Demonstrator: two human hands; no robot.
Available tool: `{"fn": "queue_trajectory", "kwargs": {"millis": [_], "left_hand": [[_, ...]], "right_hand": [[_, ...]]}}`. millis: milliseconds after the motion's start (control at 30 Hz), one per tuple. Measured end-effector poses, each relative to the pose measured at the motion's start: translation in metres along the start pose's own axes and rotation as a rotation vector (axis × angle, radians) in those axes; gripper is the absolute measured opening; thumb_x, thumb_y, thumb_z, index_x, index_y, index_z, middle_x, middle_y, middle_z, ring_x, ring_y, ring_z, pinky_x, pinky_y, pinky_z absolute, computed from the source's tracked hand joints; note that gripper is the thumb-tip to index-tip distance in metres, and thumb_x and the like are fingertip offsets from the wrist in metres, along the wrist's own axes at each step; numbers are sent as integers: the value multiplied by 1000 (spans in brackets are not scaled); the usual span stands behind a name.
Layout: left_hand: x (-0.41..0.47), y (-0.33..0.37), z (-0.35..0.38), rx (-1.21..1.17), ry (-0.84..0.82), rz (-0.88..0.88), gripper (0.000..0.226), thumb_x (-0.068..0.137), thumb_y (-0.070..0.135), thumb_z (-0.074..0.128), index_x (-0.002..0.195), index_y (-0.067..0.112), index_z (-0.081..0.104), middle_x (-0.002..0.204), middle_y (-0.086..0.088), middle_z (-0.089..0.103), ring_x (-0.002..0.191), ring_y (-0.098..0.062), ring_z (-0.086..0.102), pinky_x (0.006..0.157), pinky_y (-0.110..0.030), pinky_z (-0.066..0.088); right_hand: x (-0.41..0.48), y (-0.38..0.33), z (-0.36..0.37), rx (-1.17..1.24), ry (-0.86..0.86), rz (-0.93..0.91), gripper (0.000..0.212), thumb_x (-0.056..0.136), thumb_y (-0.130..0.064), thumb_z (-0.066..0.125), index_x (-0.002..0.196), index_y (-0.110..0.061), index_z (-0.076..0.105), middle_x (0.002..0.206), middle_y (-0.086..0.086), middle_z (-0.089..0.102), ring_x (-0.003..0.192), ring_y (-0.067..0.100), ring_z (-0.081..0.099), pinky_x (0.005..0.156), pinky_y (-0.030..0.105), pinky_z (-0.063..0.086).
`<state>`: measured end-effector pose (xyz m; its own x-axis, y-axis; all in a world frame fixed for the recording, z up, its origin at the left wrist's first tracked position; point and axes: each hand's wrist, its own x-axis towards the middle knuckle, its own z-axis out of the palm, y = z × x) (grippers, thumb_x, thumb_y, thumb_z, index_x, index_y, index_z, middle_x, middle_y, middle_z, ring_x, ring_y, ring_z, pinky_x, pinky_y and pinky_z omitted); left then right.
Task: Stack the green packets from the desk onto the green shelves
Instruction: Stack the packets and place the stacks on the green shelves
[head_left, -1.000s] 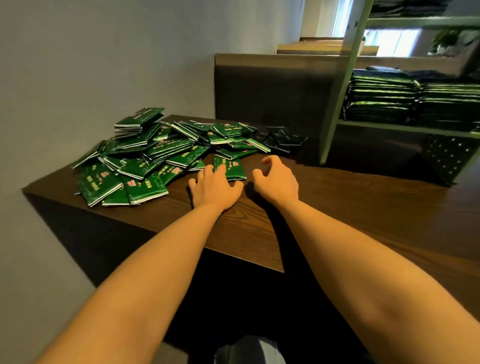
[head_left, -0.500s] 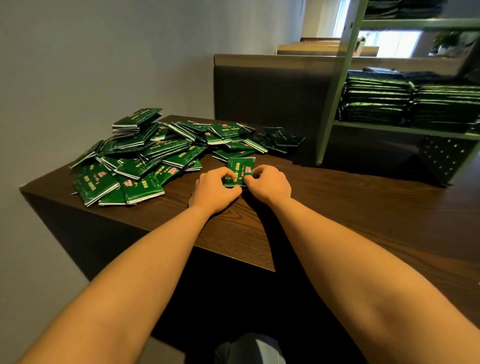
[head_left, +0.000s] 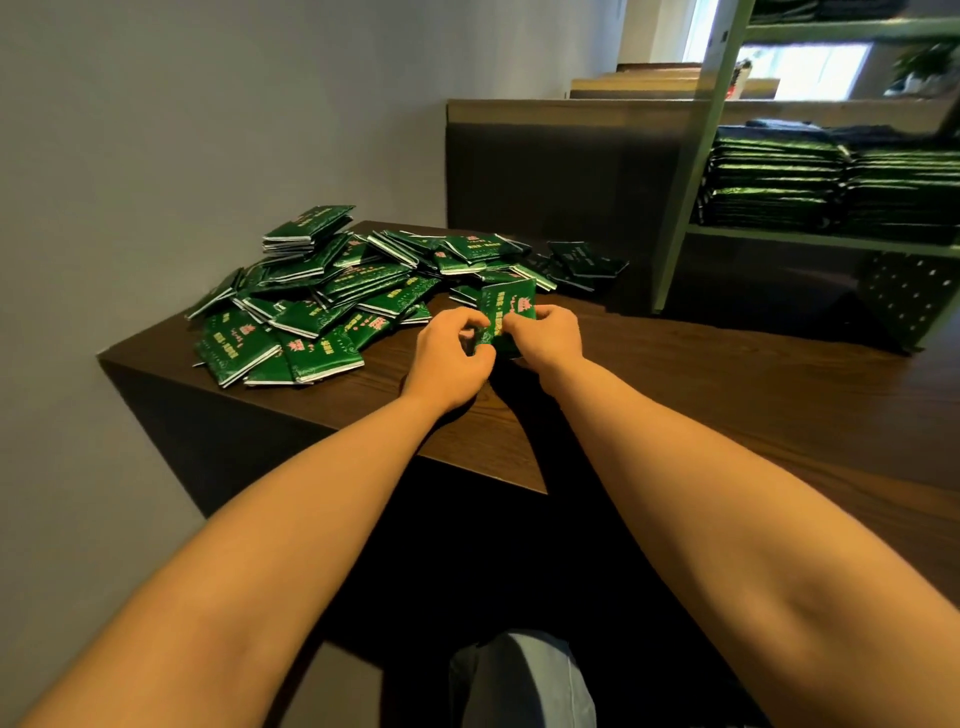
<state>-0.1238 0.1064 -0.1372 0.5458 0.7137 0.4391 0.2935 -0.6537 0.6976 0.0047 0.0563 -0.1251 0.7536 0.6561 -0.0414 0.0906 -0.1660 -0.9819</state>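
Mid-frame, both hands meet on one green packet (head_left: 508, 310); the left hand (head_left: 449, 358) pinches its lower left edge between curled fingers and thumb; the right hand (head_left: 548, 335) grasps its right edge, fingers curled round it; the packet stands tilted between them, printed face toward the camera, its lower edge hidden by the hands; whether more packets sit behind it I cannot tell; left of centre, a loose pile of green packets (head_left: 332, 301) sprawls over the far left corner of the desk (head_left: 701, 405), beside the grey wall (head_left: 156, 130); at upper right stand the green shelves (head_left: 693, 166), with neat stacks of packets (head_left: 779, 182) on one level
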Motion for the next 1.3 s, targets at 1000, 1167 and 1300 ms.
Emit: {"fn": "queue_trajectory", "kwargs": {"millis": [1000,1167,1300], "left_hand": [[-18,-27,-39,526,139,-259,42,92,19,54,133,13,47,134,-12,48,125,-34,40,93,-47,42],[-15,-32,-36,656,101,-463,57,90,51,49,128,10,47,131,-21,51,124,-41,41,101,-50,35],[-12,-33,-39,515,91,-369,45,91,41,54,130,19,51,126,-10,58,121,-36,46,102,-49,33]], "right_hand": [[-17,7,-15,335,-171,5,9,89,-15,74,88,-7,69,90,7,65,92,25,64,84,49,56],[-18,11,-9,142,-162,-81,26,88,2,72,77,-17,59,91,7,65,92,30,67,89,54,57],[-16,12,-8,115,-160,-86,31,88,1,74,100,-20,53,117,10,61,106,36,69,92,56,59]]}}
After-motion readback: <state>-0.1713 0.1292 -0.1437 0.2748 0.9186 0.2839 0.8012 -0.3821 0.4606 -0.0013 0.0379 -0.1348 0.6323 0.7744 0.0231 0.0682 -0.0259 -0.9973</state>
